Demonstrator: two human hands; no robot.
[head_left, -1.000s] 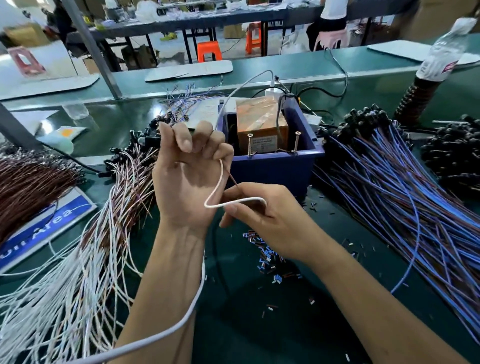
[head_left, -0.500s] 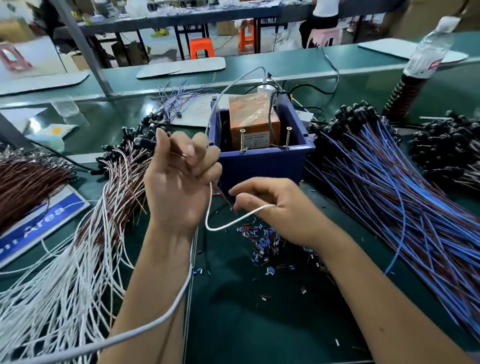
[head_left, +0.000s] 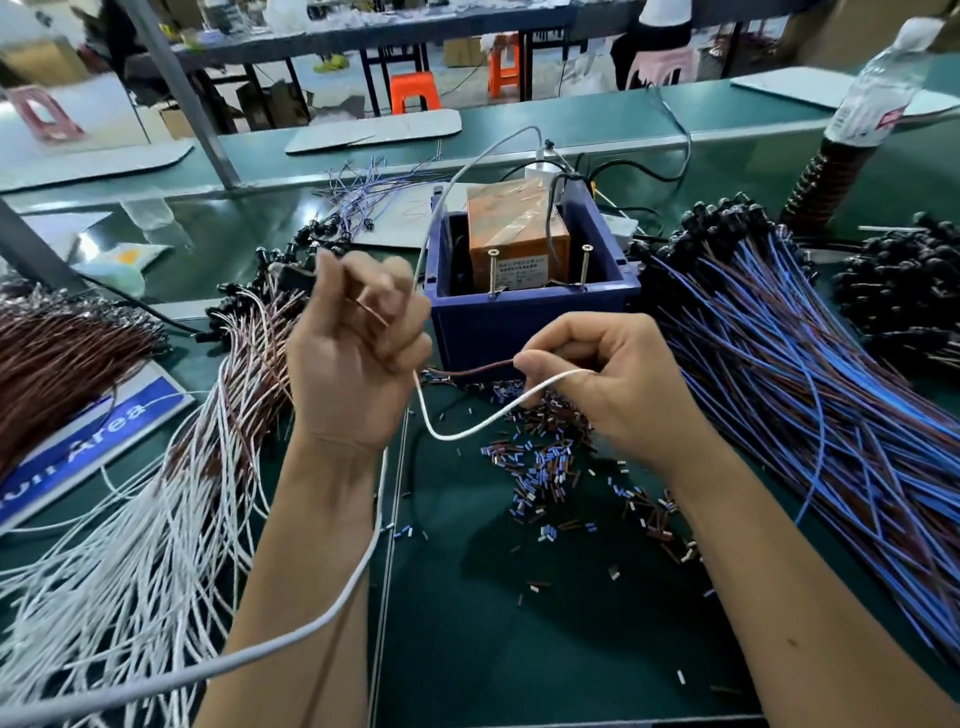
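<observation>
Holding short of blue box (head_left: 519, 322)
Right grip (head_left: 613, 384) pinches brown wire (head_left: 478, 370) and white wire (head_left: 467, 428); both run left into clenched left grip (head_left: 358, 364), box just beyond

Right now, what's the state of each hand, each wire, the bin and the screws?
Left hand: curled, grips the white wire.
Right hand: pinches the brown wire.
White wire: slack loop between both hands.
Brown wire: nearly straight between them.
Blue bin: open top, orange box inside.
Two screws: upright at the bin's front rim.
</observation>
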